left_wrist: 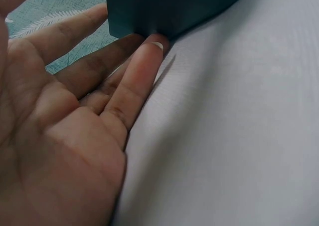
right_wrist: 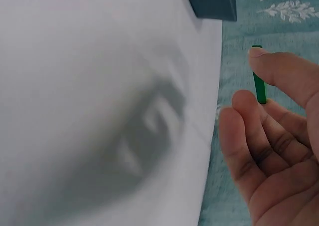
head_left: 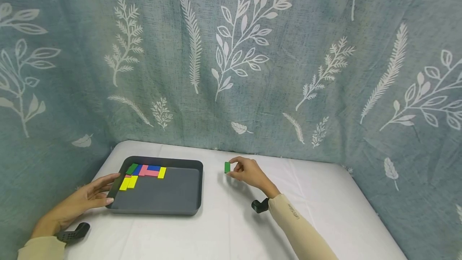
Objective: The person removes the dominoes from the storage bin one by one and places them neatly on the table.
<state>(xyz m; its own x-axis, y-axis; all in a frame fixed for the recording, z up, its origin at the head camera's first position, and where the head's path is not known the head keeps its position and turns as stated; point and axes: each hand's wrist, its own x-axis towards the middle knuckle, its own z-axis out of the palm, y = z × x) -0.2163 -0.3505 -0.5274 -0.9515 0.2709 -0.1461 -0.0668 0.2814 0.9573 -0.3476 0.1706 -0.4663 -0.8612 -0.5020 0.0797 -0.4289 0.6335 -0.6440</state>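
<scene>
Currently, your right hand [head_left: 250, 171]: partly closed, thumb and a fingertip pinching one small green block [head_left: 227, 167] by its ends, your other fingers curled loosely in.
Held green block: raised above the surface [head_left: 231, 232], to the right of the tray [head_left: 169, 212] and apart from it; your hand's shadow falls on the white cloth below.
Left hand [head_left: 84, 198]: your fingers are fairly straight and slightly spread, gripping nothing, their tips touching the tray's left side.
Tray: dark grey, shallow, round-cornered, flat on the left part of the surface before you.
Blocks in tray: grouped at the far left corner, you have a green piece [head_left: 132, 169], two blue pieces [head_left: 154, 168], some pink pieces [head_left: 143, 170] and three yellow pieces [head_left: 161, 173]; one yellow stands at the group's right end, two lie side by side nearer you.
Wrists: dark cameras [head_left: 260, 206] are worn on both, next to your beige sleeves [head_left: 301, 228]; the right sleeve bears dark lettering.
Curtain [head_left: 202, 123]: blue-green with white leaf prints, hanging behind the surface and at both sides.
</scene>
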